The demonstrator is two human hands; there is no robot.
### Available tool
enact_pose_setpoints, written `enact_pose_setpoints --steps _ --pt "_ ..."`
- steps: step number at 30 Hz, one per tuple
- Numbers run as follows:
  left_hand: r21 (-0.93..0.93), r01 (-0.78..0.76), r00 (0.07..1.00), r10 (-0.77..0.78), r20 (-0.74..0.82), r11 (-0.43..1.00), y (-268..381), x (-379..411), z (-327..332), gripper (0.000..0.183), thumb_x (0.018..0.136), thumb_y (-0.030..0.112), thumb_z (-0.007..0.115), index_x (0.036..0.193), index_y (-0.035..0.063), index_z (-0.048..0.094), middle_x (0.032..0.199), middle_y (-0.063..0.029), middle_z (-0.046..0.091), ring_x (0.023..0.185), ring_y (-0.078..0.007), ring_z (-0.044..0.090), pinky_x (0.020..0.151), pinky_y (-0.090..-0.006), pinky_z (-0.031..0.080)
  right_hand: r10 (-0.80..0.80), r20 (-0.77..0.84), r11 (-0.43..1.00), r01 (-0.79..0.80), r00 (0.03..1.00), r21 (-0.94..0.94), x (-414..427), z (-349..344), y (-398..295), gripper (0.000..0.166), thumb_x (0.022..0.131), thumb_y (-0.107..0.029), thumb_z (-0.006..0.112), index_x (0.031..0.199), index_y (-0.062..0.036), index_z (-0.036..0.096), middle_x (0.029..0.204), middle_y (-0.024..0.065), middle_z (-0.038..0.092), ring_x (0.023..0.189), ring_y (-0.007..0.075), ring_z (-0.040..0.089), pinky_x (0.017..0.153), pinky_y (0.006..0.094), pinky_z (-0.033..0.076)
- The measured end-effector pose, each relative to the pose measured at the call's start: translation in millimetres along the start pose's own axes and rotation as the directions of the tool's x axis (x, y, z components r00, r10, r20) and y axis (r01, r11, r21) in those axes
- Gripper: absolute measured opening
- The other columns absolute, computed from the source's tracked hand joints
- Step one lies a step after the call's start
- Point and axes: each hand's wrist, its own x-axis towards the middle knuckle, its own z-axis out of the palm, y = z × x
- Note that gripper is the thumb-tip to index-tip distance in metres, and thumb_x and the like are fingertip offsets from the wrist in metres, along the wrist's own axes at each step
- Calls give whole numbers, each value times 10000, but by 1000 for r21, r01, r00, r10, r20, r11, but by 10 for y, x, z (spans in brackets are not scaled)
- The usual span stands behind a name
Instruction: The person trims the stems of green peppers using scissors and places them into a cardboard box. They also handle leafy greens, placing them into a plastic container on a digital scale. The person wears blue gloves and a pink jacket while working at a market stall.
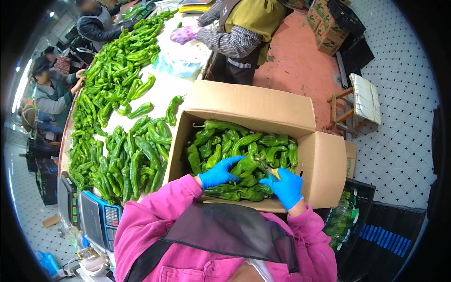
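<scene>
In a blue glove, my left hand holds a green pepper over the open cardboard box. My right hand, gloved in blue too, grips small yellow-handled snips. Their blades are at the stem end of the held pepper; whether they touch the stem cannot be made out. Many green peppers lie loose inside the box, beneath and around both hands. To the left, a large heap of green peppers covers much of the pale worktable.
A blue digital scale stands at the table's near left end. Across the box, a co-worker's gloved hand is over the table; other people work along its far side. Right are a padded stool and black crates.
</scene>
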Motion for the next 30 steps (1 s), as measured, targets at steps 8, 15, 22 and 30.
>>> enact_pose_setpoints --steps 8,15,22,30 --pt "-194 -77 944 9 -331 978 607 -345 -806 447 812 115 648 1242 48 547 1059 -64 647 850 -174 630 749 -284 520 372 -141 928 -363 917 89 -217 -195 551 451 688 -392 866 727 -31 598 573 147 490 491 242 403 487 391 374" --pt "224 -425 364 392 -845 877 1285 -328 -2773 216 924 144 605 1098 21 641 929 -72 665 822 -167 619 759 -322 503 388 -199 905 -331 900 268 -409 94 1085 484 788 -215 831 640 -61 396 538 -11 354 450 75 393 378 288 356" --pt "991 -75 894 447 17 113 755 439 -945 257 795 129 661 1026 18 641 1025 -195 616 949 -386 594 833 -440 494 391 -326 913 -319 860 254 -461 108 982 475 716 -336 867 677 -32 504 542 91 381 514 184 297 458 366 305" --pt "908 147 910 413 32 -393 -364 998 -1047 72 827 101 550 860 105 615 834 -129 597 827 -312 603 703 -438 462 202 -389 979 -181 899 89 -390 -8 721 363 706 -282 867 755 -49 593 635 138 572 525 274 484 496 366 417"
